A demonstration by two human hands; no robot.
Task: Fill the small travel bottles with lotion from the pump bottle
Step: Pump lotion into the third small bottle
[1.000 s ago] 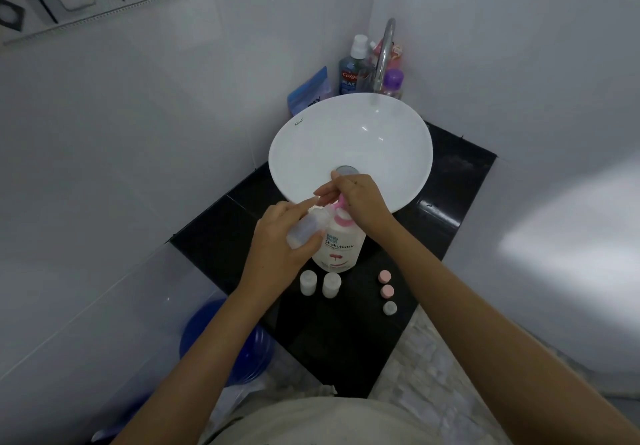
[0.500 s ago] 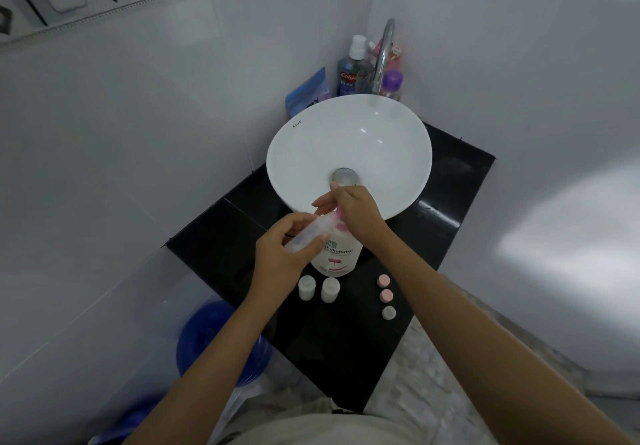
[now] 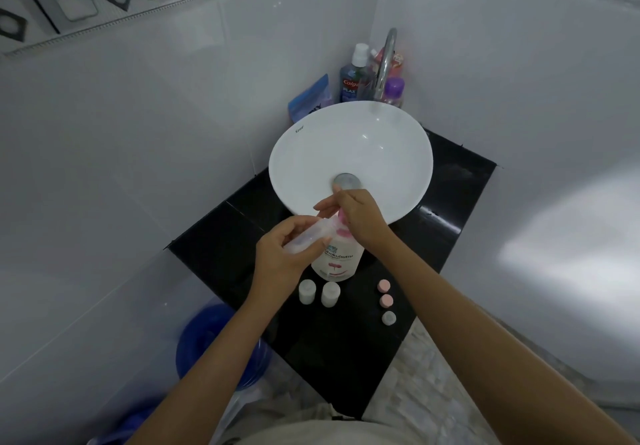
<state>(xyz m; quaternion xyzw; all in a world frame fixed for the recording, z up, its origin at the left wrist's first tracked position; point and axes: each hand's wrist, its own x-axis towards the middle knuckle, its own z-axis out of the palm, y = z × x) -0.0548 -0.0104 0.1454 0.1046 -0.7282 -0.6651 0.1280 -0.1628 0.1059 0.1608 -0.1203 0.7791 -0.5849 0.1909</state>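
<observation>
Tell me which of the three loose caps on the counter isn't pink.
The grey cap, nearest the person in the row. The two caps beyond it are both pink.

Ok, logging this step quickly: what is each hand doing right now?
Left hand: closed on a clear travel bottle, held tilted.
Right hand: pressed over the pump bottle head; grip hidden.

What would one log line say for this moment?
left hand: holds travel bottle | right hand: on pump bottle | two bottles waiting
</observation>
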